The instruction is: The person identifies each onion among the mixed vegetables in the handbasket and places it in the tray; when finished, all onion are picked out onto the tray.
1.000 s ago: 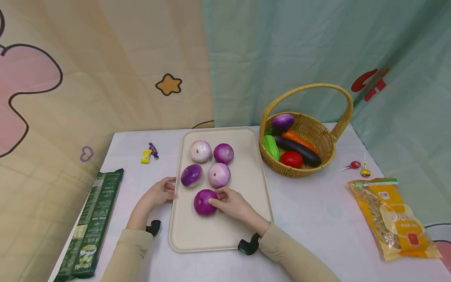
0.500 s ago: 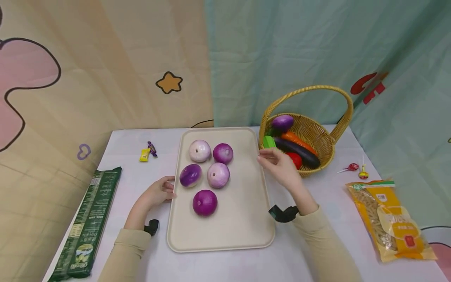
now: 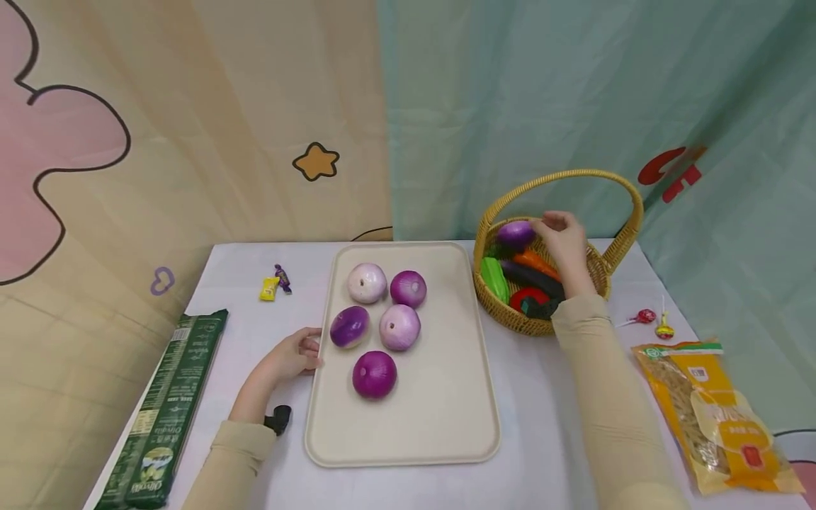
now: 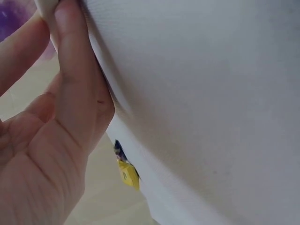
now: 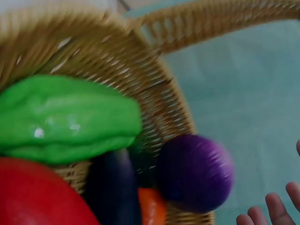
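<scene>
My left hand (image 3: 290,358) pinches the left rim of the beige tray (image 3: 433,411) between thumb and fingers; the left wrist view shows this rim close up. On the tray lie several purple and whitish onions (image 3: 375,375). My right hand (image 3: 567,248) is over the wicker basket (image 3: 519,324), under its arched handle, fingers apart. Its fingertips are near a purple onion (image 3: 515,234), and the right wrist view shows a gap between fingers and onion (image 5: 194,173). Also in the basket are a green ribbed vegetable (image 5: 70,117), a red tomato (image 5: 37,197), a dark eggplant (image 5: 112,192) and an orange carrot (image 5: 151,208).
Two wrapped candies (image 3: 270,287) lie left of the tray, beyond a long green noodle packet (image 3: 172,411). Right of the basket are two lollipops (image 3: 663,329) and an orange bag of dry food (image 3: 720,418). A curtain (image 3: 433,142) hangs behind the table.
My right hand has let go of the front purple onion on the tray and moved right and away from me, over the basket. My left hand stays at the tray rim.
</scene>
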Demonstrator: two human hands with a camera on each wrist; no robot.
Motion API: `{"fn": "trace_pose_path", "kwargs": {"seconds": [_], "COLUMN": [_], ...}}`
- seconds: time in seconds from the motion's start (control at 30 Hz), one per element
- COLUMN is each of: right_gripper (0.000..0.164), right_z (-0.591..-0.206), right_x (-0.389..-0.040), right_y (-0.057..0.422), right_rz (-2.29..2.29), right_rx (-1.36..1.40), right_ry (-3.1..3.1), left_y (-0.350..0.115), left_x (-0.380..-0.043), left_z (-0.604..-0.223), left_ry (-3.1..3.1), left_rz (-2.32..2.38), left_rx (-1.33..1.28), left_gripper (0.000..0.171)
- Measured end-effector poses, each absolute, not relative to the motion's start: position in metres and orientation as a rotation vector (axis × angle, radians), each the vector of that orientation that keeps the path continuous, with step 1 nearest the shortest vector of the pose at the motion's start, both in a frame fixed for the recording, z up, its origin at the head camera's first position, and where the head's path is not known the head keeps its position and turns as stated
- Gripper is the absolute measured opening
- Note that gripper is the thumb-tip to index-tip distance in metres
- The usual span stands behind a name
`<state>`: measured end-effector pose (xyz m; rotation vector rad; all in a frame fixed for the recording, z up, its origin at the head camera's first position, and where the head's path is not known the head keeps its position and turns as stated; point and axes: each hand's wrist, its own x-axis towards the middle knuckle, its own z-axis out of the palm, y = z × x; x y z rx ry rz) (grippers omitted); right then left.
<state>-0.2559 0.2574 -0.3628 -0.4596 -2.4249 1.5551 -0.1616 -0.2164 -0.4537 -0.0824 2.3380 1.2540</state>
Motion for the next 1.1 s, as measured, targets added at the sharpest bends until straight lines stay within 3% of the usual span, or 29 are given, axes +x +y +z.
{"fn": "trace_pose_path", "kwargs": {"seconds": [0.3, 0.73, 0.9, 1.1], "right_gripper": [0.088, 0.086, 0.084, 0.091], "right_z": [-0.384, -0.397, -0.384, -0.357], "right_x": [-0.282, -0.293, -0.284, -0.245], "right_y": [0.261, 0.249, 0.254, 0.258], "right_rz": [1.661, 1.64, 1.711, 1.779], "right_rx": [-0.458, -0.473, -0.443, -0.43], "right_ry": [-2.641, -2.693, -2.66, -2.584], "left_y": [-0.215, -0.214, -0.214, -0.215], "left_x": [-0.161, -0.158, -0.16, -0.162], "left_z": [-0.455, -0.454, -0.455, -0.454], "left_ry": [2.341, 2.321, 2.327, 2.339], "left_rz": [1.252, 1.286, 1.277, 1.264], "left_rx": [-0.103, -0.081, -0.081, -0.069], "left_gripper": [0.065, 0.065, 0.065, 0.065]}}
